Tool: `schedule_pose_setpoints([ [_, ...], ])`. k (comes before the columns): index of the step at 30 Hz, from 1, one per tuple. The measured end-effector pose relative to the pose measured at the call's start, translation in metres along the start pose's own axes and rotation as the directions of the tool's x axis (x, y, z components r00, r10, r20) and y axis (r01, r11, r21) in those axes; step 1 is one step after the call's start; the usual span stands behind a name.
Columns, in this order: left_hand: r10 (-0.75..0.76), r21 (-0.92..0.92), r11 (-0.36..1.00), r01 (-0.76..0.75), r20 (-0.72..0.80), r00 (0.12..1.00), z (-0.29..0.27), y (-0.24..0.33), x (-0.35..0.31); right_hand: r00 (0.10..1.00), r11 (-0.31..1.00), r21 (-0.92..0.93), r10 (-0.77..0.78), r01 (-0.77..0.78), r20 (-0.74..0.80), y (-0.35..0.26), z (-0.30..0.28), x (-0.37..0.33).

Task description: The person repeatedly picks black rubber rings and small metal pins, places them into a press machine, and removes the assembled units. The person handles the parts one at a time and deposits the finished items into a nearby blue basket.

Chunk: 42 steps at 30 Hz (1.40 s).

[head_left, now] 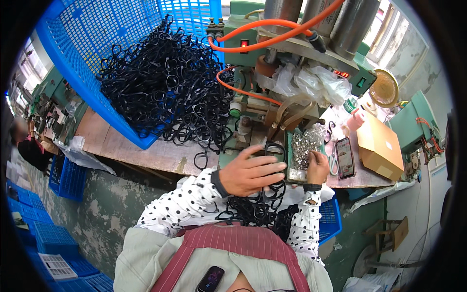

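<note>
My left hand [253, 173] is stretched out flat, fingers apart, at the front of the green press [241, 138]. A black eyeglass frame [275, 146] shows just past its fingertips, and another frame [276, 193] lies below them. Over a tray [297, 176] of small shiny metal parts [304, 146], my right hand [317, 169] has its fingertips pinched together. Whatever is between those fingertips is too small to make out. More black eyeglass frames [248, 209] are heaped in my lap, partly covered by my left forearm.
A blue basket [87, 92] tipped on the left spills a large pile of black frames [165, 82] onto the table [189, 158]. Orange hoses [272, 46] arch over the press. A phone [345, 158], a cardboard box [379, 148] and a pink bottle [356, 119] stand at right.
</note>
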<state>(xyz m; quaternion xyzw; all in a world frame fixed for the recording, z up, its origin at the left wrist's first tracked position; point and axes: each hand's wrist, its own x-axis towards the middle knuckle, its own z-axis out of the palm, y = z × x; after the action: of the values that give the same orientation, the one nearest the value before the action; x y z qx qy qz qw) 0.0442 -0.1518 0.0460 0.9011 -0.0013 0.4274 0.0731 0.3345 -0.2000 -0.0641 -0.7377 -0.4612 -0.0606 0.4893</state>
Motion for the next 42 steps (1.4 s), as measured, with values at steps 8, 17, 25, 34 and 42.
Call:
schedule_pose_setpoints([
  [8,-0.469,0.465,0.799,0.381,0.085,0.879,0.006,-0.092,-0.079,0.994,0.997,-0.072,-0.048,0.042,-0.095,-0.012,0.004,-0.008],
  [17,-0.663,0.658,0.64,0.396,0.214,0.717,-0.049,-0.138,-0.101,0.994,0.998,-0.039,0.051,-0.055,-0.092,-0.002,-0.001,-0.009],
  [25,-0.717,0.446,0.544,0.71,-0.193,0.67,-0.037,-0.123,-0.103,0.993,0.999,-0.038,-0.043,0.039,-0.11,-0.01,0.001,-0.004],
  [34,-0.669,0.174,0.606,0.777,-0.416,0.615,-0.042,-0.13,-0.083,0.933,0.733,0.613,0.078,-0.293,0.352,-0.132,-0.026,0.008],
  [42,-0.608,0.044,0.714,0.699,-0.455,0.65,-0.054,-0.067,-0.028,0.92,0.751,0.584,0.081,-0.31,0.384,-0.168,-0.001,0.01],
])
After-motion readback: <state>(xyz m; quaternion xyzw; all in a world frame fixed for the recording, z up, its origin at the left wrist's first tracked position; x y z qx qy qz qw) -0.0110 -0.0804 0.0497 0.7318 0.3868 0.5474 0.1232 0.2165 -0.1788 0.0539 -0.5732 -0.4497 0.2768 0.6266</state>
